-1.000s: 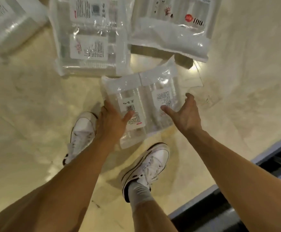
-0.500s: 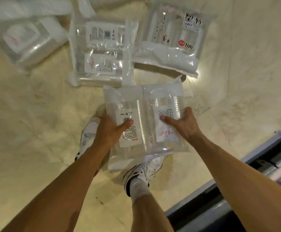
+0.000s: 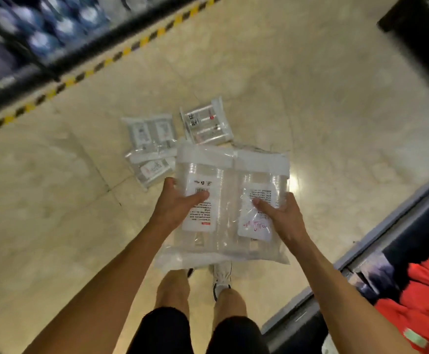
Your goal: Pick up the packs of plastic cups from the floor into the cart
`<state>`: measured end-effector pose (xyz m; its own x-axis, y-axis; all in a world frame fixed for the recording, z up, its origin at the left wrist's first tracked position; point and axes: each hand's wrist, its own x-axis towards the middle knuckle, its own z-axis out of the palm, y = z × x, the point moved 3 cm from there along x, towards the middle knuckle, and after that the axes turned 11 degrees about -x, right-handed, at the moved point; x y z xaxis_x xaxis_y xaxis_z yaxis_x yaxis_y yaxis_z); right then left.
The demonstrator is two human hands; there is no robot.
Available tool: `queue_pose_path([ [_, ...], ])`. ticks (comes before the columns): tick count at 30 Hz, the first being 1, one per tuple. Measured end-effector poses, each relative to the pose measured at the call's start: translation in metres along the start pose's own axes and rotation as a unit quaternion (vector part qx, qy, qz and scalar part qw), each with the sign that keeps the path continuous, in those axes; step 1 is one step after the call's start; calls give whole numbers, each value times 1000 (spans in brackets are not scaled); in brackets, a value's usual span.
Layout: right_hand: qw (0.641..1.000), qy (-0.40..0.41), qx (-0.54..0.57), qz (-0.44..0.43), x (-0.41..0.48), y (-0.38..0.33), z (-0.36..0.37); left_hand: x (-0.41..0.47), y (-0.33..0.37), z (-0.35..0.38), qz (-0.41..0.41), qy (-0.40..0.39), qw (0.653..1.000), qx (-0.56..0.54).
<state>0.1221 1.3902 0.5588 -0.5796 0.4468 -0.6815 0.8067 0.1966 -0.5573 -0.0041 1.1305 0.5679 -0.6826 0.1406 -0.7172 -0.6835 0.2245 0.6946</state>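
Note:
A clear pack of plastic cups (image 3: 230, 205) with two white labels is held up at waist height, well above the floor. My left hand (image 3: 177, 203) grips its left side, thumb across the label. Gripping the right side is my right hand (image 3: 278, 213), thumb on the other label. Three more packs lie on the beige floor beyond: one at the back left (image 3: 151, 131), one at the back right (image 3: 207, 123), and one (image 3: 152, 169) partly hidden behind the held pack. No cart is recognisable.
A shelf base with yellow-black striping (image 3: 85, 72) runs along the upper left, blurred blue bottles (image 3: 42, 29) above it. A dark shelf (image 3: 361, 272) with red goods (image 3: 425, 302) fills the lower right. A dark fixture (image 3: 422, 34) stands top right. My shoes are below the pack.
Both hands closed on the pack and lifted it off the floor. The view rose with me, so the other packs now look smaller and farther away.

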Motion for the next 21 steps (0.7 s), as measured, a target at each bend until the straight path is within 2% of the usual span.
queue_pose_path([
  [5, 992, -67, -51, -97, -85, -123, -7, -110, 84, -85, 30, 52, 994, -89],
  [9, 962, -141, -120, -199, -147, -237, 32, -204, 109, -173, 76, 123, 976, -165],
  [15, 865, -297, -235, -330, -252, -392, 173, -333, 85, -320, 117, 300, 901, -289],
  [17, 842, -341, -245, -339, -294, -424, 232, -370, 66, -368, 128, 351, 871, -319],
  [21, 772, -428, -275, -381, -390, -458, 343, -443, 19, -444, 139, 443, 815, -347],
])
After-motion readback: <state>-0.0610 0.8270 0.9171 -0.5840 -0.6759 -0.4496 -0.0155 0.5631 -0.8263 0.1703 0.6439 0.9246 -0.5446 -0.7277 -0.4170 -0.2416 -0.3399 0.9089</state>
